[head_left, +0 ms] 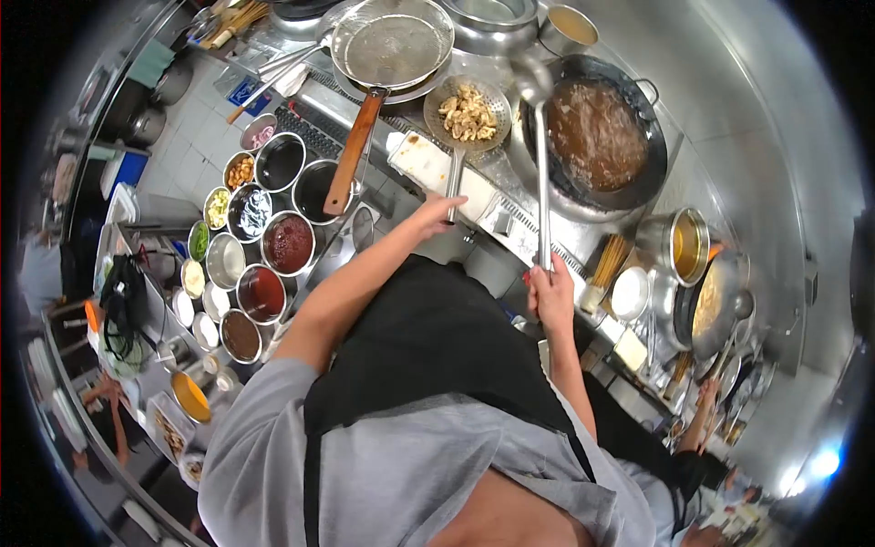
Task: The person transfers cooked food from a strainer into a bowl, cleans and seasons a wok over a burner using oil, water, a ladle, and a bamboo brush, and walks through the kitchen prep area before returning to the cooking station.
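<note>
My left hand (pixel 441 213) is closed round the handle of a perforated skimmer (pixel 457 162), which holds browned chunks of food (pixel 468 116). The skimmer's bowl is level with the left side of the wok. In my right hand (pixel 550 290) is the long metal handle of a ladle (pixel 543 178); the ladle's bowl is over the wok's upper left edge. Brown, bubbling liquid (pixel 597 132) fills much of the black wok (pixel 653 169).
A wire strainer (pixel 392 41) with a wooden handle lies at the top. Metal pots of sauces (pixel 261 294) and ingredients stand on the left. A pot of yellow liquid (pixel 690 246) sits at the right. A co-worker's hand (pixel 707 393) is at another wok, lower right.
</note>
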A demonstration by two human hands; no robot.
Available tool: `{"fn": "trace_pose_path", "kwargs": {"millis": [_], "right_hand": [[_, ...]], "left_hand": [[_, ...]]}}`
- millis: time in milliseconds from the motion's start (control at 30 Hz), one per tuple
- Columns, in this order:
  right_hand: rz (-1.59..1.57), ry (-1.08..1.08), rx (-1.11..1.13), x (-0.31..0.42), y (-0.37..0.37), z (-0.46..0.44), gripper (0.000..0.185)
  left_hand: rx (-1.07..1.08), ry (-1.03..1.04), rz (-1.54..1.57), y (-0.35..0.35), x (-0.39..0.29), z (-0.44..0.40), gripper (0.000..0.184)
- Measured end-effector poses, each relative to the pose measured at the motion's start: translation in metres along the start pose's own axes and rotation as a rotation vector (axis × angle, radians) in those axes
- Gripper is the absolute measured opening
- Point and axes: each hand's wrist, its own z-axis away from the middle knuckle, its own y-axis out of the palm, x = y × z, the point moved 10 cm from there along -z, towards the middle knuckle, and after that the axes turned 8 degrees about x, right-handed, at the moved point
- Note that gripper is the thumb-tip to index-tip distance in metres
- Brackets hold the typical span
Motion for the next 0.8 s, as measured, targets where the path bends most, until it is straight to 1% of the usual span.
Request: {"fn": "trace_pose_path", "kwargs": {"millis": [33,67,100,133,167,200,267,333,367,400,433,467,500,567,600,633,667,733,800], "right_hand": [[-0.018,-0.08,0.018,-0.006,-0.006,-0.006,0.023],[-0.037,-0.121,0.117,-0.005,-0.013,-0.012,0.022],[-0.037,-0.04,0.12,-0.002,-0.031,-0.017,0.022],[-0.038,0.042,0.121,0.005,-0.05,-0.02,0.022],[-0.027,-0.066,0.148,0.03,-0.063,-0.024,0.022],[0.048,-0.075,0.157,0.046,-0.073,-0.03,0.025],[0.024,-0.071,0.145,0.059,-0.092,-0.045,0.032],[0.038,-0.045,0.19,0.06,-0.113,-0.068,0.036],[0.014,-0.003,0.231,0.058,-0.122,-0.077,0.04],[-0.003,0.021,0.236,0.061,-0.126,-0.078,0.038],[-0.029,0.048,0.302,0.067,-0.124,-0.078,0.039],[-0.015,0.072,0.335,0.065,-0.126,-0.081,0.041],[-0.029,0.082,0.426,0.061,-0.12,-0.084,0.045],[-0.123,0.137,0.54,0.046,-0.105,-0.083,0.046],[-0.119,0.134,0.633,0.035,-0.095,-0.084,0.045],[-0.144,0.224,0.65,0.016,-0.088,-0.08,0.045],[-0.169,0.253,0.735,0.003,-0.084,-0.074,0.044],[-0.166,0.32,0.885,-0.016,-0.066,-0.067,0.047],[-0.211,0.375,1.004,-0.025,-0.04,-0.053,0.05]], "left_hand": [[0.224,-0.307,0.33,0.033,0.034,-0.018,0.04],[0.457,-0.604,0.67,0.072,0.051,-0.012,0.027],[0.436,-0.59,0.693,0.075,0.05,-0.015,0.027],[0.455,-0.467,0.667,0.077,0.041,-0.02,0.018],[0.471,-0.343,0.634,0.078,0.03,-0.025,0.019],[0.448,-0.338,0.648,0.077,0.027,-0.016,0.019],[0.358,-0.322,0.565,0.063,0.009,0.021,0.022],[0.334,-0.323,0.581,0.06,-0.005,0.057,0.019],[0.349,-0.289,0.54,0.059,-0.017,0.076,0.018],[0.354,-0.261,0.507,0.058,-0.025,0.098,0.017],[0.351,-0.23,0.496,0.057,-0.034,0.113,0.016],[0.365,-0.224,0.572,0.053,-0.037,0.126,0.017],[0.332,-0.214,0.595,0.042,-0.041,0.141,0.017],[0.475,-0.13,0.732,0.044,-0.044,0.166,0.018],[0.485,-0.093,0.738,0.041,-0.039,0.175,0.02],[0.443,-0.065,0.709,0.032,-0.047,0.2,0.021],[0.416,-0.057,0.688,0.03,-0.054,0.224,0.021],[0.459,-0.032,0.74,0.025,-0.042,0.251,0.022],[0.378,-0.006,0.763,0.008,-0.02,0.282,0.023]]}}
